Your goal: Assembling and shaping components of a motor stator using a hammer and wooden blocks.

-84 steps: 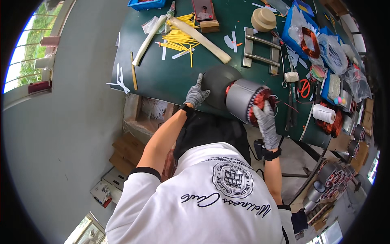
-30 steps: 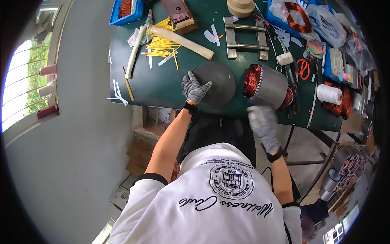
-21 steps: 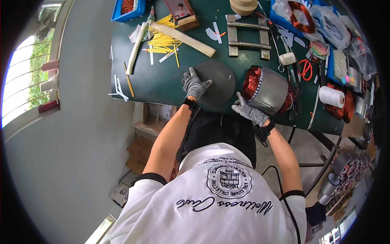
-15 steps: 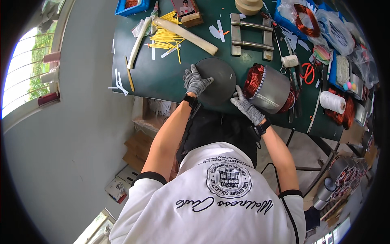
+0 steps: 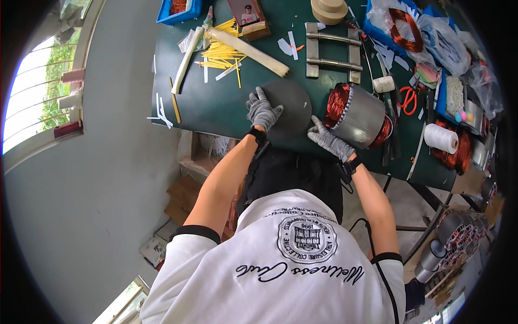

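A dark grey round disc [image 5: 291, 105] lies flat near the front edge of the green table. My left hand [image 5: 263, 112], in a grey glove, rests at its left rim with the fingers apart and the thumb reaching over it. At the disc's right lower rim is my right hand [image 5: 332, 141], also gloved, its fingers stretched out and the fingertips at the edge. Just right of that hand, a metal motor stator [image 5: 360, 117] lies on its side with red-brown copper windings [image 5: 338, 103] bulging from its ends.
Beyond the disc lie a pale rod [image 5: 251, 51], yellow sticks [image 5: 222, 55] and a metal frame [image 5: 334, 52]. To the right are red-handled scissors [image 5: 408, 101], a white thread spool [image 5: 441, 138] and blue bins [image 5: 377, 27]. A wall [image 5: 124, 135] stands at the left.
The view has shifted slightly. Both hands stay at the disc's rim, and the stator keeps its place beside my right hand.
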Motion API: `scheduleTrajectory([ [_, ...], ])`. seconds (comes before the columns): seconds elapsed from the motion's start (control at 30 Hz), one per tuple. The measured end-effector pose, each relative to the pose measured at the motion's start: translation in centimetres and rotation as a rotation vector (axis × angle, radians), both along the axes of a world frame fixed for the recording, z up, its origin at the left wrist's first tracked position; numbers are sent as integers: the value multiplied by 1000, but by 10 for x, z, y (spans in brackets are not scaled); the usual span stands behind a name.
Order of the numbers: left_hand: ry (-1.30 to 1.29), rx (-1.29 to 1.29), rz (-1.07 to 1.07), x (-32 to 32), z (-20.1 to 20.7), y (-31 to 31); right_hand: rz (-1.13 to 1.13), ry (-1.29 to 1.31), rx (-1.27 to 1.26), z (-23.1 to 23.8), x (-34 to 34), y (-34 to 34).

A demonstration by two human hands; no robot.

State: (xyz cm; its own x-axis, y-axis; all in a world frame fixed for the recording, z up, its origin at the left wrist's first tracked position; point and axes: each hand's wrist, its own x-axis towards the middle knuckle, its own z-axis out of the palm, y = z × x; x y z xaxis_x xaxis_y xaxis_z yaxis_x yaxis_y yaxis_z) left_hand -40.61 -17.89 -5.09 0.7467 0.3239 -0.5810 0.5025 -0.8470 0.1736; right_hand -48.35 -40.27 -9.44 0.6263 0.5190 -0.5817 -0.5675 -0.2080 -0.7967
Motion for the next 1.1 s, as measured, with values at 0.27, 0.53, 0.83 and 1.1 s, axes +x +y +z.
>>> scheduleTrajectory([
  [0.27,-20,-37,28,-8,-15,4,-70,93,52,-6,-1,8],
  [0.53,-12,-87,9,-2,-13,7,-104,-3,-8,-3,-5,11],
  [0.83,6,-13,-76,-5,-10,11,-54,-64,-25,-2,-6,12],
  [1.1,18,-13,18,-1,-8,-7,50,24,-84,32,-40,-34],
])
